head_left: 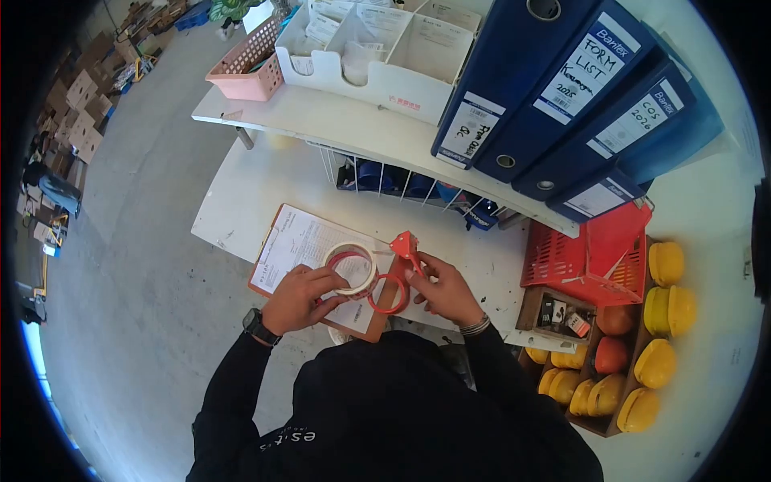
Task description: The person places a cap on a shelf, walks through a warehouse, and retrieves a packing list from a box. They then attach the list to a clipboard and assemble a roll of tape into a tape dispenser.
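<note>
My left hand (307,300) grips a roll of pale tape (370,277) by its lower left rim, with fingers reaching into the ring. Close by on the right, my right hand (444,291) holds a red tape dispenser (405,246) by its handle. The dispenser's round red ring (389,295) hangs beside the tape roll, between both hands. Under them lies a brown clipboard (263,274) with printed sheets (299,241) on it. The roll hides part of the paper.
Above the white desk (233,193), a shelf (321,115) carries blue binders (514,96), a white organizer (385,80) and a pink basket (250,74). A red crate (554,255) and yellow helmets (654,363) are at right. Far left, a person (58,189) is near boxes.
</note>
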Action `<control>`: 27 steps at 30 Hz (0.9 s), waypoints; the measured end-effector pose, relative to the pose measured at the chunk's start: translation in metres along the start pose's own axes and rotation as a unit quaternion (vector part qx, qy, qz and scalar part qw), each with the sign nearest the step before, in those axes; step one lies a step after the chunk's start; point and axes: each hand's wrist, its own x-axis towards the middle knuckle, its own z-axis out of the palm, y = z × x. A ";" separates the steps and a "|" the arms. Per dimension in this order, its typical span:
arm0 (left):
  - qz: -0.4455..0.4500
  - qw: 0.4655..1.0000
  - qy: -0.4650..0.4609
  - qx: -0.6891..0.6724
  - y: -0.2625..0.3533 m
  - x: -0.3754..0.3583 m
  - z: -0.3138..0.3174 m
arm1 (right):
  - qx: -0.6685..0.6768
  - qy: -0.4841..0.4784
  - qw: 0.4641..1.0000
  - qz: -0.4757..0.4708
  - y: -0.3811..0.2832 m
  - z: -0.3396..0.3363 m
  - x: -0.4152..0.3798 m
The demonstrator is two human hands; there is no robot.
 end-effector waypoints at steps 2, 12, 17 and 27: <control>0.001 1.000 -0.003 -0.003 -0.006 -0.001 -0.006 | -0.107 -0.024 0.993 -0.031 -0.005 -0.011 -0.006; 0.062 0.979 -0.133 0.143 -0.037 -0.006 -0.052 | -0.081 -0.120 0.988 0.062 -0.032 -0.050 -0.018; 0.052 0.971 -0.175 0.153 -0.051 -0.017 -0.068 | -0.040 -0.095 0.991 0.089 -0.015 -0.088 -0.024; -0.106 0.981 -0.006 0.161 -0.151 -0.044 -0.104 | 0.091 0.009 0.986 0.137 0.043 -0.108 -0.042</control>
